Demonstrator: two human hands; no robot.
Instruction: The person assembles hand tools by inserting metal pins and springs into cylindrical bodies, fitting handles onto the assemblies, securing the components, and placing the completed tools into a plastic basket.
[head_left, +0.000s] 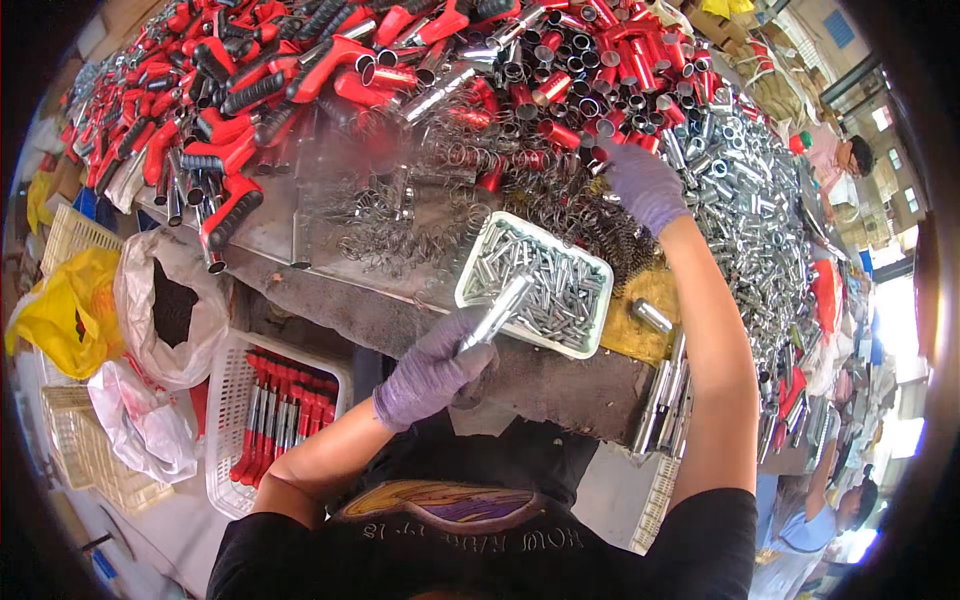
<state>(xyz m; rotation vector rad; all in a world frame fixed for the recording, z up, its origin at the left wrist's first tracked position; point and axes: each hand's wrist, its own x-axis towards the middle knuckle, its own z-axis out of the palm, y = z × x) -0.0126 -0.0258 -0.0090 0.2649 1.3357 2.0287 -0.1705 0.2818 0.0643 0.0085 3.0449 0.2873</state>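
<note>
My left hand (440,365), in a purple knit glove, is closed around a shiny metal tube (503,308), which slants up to the right. The tube's upper end is over a white tray (586,352) filled with small metal pins (550,280). My right hand (645,185), gloved alike, reaches forward to the near edge of a heap of red metal sleeves (640,62). Its fingertips blend into the parts there, so their grip cannot be made out. Just left of it lie tangled coil springs (590,215). A short metal cylinder (652,315) rests on a yellow cloth (632,342).
Red-and-black handles (225,145) heap up at the far left, metal rings and fittings (745,200) at the right. Below the table's left edge, a white basket (228,420) holds red-handled tools (285,415), beside plastic bags (165,300). Other people (825,520) are at the far right.
</note>
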